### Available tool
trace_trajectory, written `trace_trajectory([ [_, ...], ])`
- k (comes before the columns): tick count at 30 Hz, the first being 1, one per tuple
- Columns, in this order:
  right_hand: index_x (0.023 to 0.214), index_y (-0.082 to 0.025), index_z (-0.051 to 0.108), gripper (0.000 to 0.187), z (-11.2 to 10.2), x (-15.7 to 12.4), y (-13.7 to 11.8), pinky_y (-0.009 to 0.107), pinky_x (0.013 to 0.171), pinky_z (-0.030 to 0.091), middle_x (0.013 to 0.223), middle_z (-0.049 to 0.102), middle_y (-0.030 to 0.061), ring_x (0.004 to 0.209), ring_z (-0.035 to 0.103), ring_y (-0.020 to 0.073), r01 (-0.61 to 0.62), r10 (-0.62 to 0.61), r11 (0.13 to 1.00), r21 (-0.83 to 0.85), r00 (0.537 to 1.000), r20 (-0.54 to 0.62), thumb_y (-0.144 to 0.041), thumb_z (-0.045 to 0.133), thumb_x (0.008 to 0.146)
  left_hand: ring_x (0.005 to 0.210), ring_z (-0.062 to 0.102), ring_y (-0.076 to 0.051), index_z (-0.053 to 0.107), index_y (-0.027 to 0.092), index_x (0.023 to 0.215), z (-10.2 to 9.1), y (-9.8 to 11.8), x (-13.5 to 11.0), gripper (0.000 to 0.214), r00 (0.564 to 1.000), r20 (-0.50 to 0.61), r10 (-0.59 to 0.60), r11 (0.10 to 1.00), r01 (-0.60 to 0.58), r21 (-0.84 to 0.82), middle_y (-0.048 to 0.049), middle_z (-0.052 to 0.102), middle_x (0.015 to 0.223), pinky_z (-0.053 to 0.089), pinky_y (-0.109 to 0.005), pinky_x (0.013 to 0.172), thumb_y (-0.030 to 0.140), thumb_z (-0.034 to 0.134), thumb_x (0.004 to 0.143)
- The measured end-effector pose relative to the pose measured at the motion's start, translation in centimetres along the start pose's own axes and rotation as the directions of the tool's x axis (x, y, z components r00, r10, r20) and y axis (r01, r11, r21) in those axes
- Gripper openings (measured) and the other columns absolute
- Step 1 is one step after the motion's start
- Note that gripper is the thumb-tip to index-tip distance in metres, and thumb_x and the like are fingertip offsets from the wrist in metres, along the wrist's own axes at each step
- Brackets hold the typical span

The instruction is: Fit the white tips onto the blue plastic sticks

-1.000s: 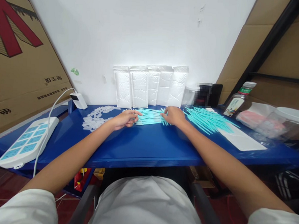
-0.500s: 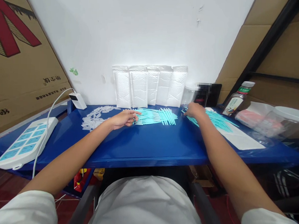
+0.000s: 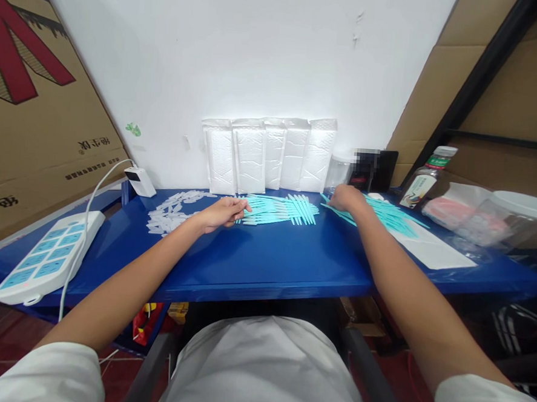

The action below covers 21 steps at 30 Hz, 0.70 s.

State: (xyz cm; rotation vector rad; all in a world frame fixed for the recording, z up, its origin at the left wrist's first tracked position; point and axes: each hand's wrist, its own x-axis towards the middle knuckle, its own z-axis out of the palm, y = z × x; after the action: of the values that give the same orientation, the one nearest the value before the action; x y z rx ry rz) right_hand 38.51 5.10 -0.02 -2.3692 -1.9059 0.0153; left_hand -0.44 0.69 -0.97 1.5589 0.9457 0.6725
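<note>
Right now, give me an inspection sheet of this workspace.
Surface: blue table, things along its back.
Job's things: row of teal sticks mid-table; loose stick pile to its right.
Clutter: clear caps, white bags, bottle, jar, white sheet.
Hands: left hand at the row's left end; right hand on the pile; grip unclear.
Cables: white cable arcs from charger past power strip.
Surroundings: white wall, cardboard boxes both sides.

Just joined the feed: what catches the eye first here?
A neat row of teal sticks lies at the centre of the blue table, with the left hand at its left end. A loose pile of them sits further right, under the right hand. Behind them, white padded pouches lean against the wall.
</note>
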Motion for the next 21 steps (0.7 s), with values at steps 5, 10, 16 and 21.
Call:
trace_trajectory([
  [5, 0.101, -0.017, 0.076, 0.017, -0.5, -0.5, -0.2, 0.034, 0.085, 0.051, 0.106, 0.077, 0.0150, 0.101, 0.072, 0.0281, 0.078, -0.056, 0.990, 0.115, 0.982, -0.181, -0.028, 0.070, 0.090, 0.051, 0.026, -0.006, 0.064, 0.014, 0.109, 0.3, 0.5, -0.4, 0.042, 1.000, 0.017, -0.023, 0.999, 0.024, -0.030, 0.0035, 0.045, 0.071, 0.020, -0.019, 0.044, 0.051, 0.073, 0.090],
  [10, 0.112, -0.017, 0.069, 0.024, -1.5, -2.5, -2.3, 0.027, 0.072, 0.049, 0.089, 0.077, 0.0076, 0.071, 0.068, 0.0165, 0.476, -0.347, 0.749, 0.461, 0.875, -0.339, -0.034, 0.058, 0.100, 0.049, 0.027, -0.005, 0.062, 0.017, 0.106, 0.7, 0.6, -0.6, 0.043, 0.999, 0.025, 0.039, 0.998, -0.040, 0.046, -0.0055, 0.066, 0.085, 0.020, -0.021, 0.044, 0.055, 0.072, 0.089],
  [16, 0.102, -0.015, 0.075, 0.045, -1.3, -5.4, -6.0, 0.025, 0.049, 0.042, 0.087, 0.075, 0.0074, 0.050, 0.052, 0.0096, 0.525, -0.647, 0.371, 0.766, 0.738, -0.192, -0.057, 0.071, 0.087, 0.047, 0.030, -0.006, 0.065, 0.016, 0.088, 1.0, 0.8, -0.7, 0.045, 0.991, -0.066, 0.120, 0.957, -0.098, 0.272, -0.0091, 0.076, 0.085, 0.020, -0.023, 0.045, 0.061, 0.070, 0.088],
  [21, 0.099, -0.013, 0.078, 0.045, -0.2, -5.9, -7.3, 0.025, 0.052, 0.046, 0.087, 0.074, 0.0061, 0.055, 0.060, 0.0112, 0.537, -0.725, 0.357, 0.764, 0.676, -0.135, -0.056, 0.073, 0.084, 0.054, 0.040, -0.008, 0.074, 0.013, 0.099, 1.1, 1.0, -0.6, 0.052, 0.983, -0.094, 0.156, 0.931, -0.114, 0.347, -0.0120, 0.078, 0.092, 0.026, -0.023, 0.049, 0.063, 0.069, 0.087],
])
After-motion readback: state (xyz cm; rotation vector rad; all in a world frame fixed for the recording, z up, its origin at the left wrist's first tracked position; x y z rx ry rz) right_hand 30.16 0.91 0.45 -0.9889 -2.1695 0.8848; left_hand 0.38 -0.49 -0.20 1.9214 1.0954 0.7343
